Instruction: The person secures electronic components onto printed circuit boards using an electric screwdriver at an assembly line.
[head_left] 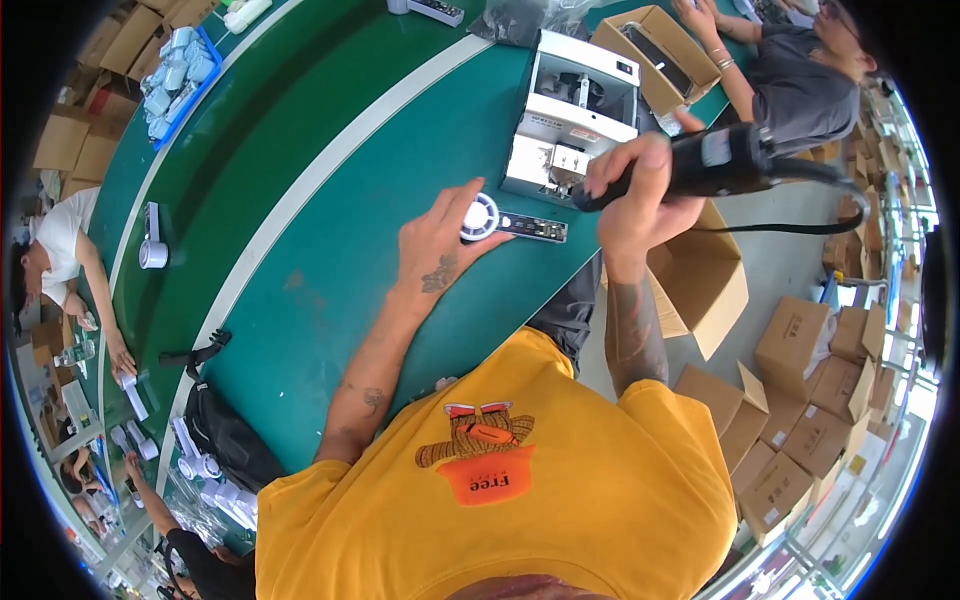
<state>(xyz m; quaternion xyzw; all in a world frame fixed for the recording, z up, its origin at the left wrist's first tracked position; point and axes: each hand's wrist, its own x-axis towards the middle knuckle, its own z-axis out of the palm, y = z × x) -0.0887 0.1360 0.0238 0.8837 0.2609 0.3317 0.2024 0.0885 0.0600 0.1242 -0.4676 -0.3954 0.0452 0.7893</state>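
My left hand is closed round the white round head of a small handheld fan, which lies on the green table. The fan's handle points right, its cover off and dark inner parts showing. Raised above the table edge, my right hand grips a black electric screwdriver with a cord at its rear. The screwdriver's front end points left, close to a white and grey screw feeder and apart from the fan. My fingers partly cover the screwdriver's front end.
Beyond the feeder stands an open cardboard box, near a co-worker in dark grey. A green conveyor belt runs along the left, carrying fan parts. A black bag lies at the near left. Cartons are piled at right.
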